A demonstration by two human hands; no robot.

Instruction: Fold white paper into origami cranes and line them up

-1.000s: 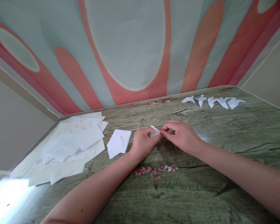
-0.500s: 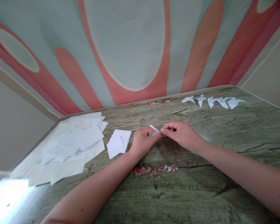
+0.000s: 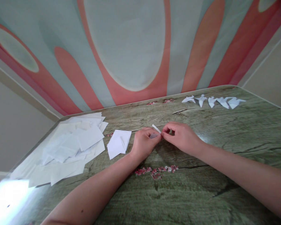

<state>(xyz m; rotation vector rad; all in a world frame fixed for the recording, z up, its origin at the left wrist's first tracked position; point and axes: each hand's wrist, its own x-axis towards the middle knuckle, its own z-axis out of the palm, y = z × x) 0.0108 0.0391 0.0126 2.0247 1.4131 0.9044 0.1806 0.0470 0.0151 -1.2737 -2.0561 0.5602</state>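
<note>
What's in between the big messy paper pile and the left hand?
In the head view, some loose white paper lies on the table between the paper pile and the left hand.

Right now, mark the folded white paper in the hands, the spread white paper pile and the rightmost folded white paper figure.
Folded white paper [image 3: 156, 128], head view: protruding strip-like end.
Spread white paper pile [image 3: 66, 146], head view: an upper sheet.
Rightmost folded white paper figure [image 3: 234, 102], head view: its middle.
</note>
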